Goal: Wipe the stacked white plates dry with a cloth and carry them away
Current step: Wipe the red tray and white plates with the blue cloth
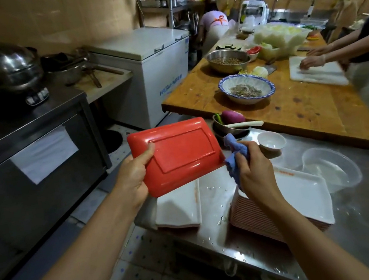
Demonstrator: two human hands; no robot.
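My left hand [133, 174] grips the left edge of a rectangular plate [181, 155], its red underside turned up toward me, thumb on the back. My right hand [252, 165] holds a bunched blue cloth [235, 153] against the plate's right edge. Below, on the wet steel counter [366, 227], a tall stack of white plates [301, 196] with red sides sits at the right. A smaller pile of white plates [179, 208] lies at the left, partly under the held plate.
A small white bowl [271, 140] and a clear plastic bowl [330, 167] stand behind the tall stack. A wooden table [307, 110] with food bowls lies beyond; a person's hands [311, 61] work at a cutting board. Steel cabinet [25, 150] at left; tiled floor between.
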